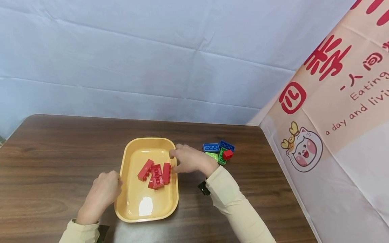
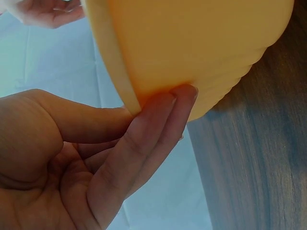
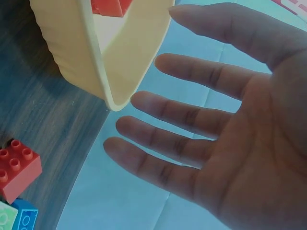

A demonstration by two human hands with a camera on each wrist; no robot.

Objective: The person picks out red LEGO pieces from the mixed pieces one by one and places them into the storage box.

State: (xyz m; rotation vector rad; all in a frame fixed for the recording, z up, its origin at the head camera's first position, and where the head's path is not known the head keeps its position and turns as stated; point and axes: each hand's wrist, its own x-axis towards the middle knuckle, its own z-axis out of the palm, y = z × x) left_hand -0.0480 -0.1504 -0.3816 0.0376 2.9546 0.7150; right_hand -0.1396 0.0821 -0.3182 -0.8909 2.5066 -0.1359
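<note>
On the left, pinching the left rim of the yellow tray [image 1: 138, 202] with the left grip [image 1: 104, 189], closed down to the thickness of the rim, thumb against fingers. Set on the desk [image 1: 45, 162], holding loose red bricks [image 1: 145, 169] around the middle, partly piled on each other. Could swivel or tip if pulled from the left alone, for want of support opposite; likely then to slide bricks toward the lower side.

Farther right, at the tray's right rim, reaching with the right grip [image 1: 191, 158], spread wide with fingers apart and holding nothing; cannot tell whether touching the rim. Could jolt the rim, or catch the nearest brick, by closing off-centre.

Farthest right, outside the tray, clustered near the right wrist: two blue bricks [image 1: 211, 147], a light green brick [image 1: 212, 156], a green brick [image 1: 222, 157] and a lone red brick [image 1: 227, 155]. Could be scattered by a careless sideways sweep of the sleeve [image 1: 237, 206].
</note>
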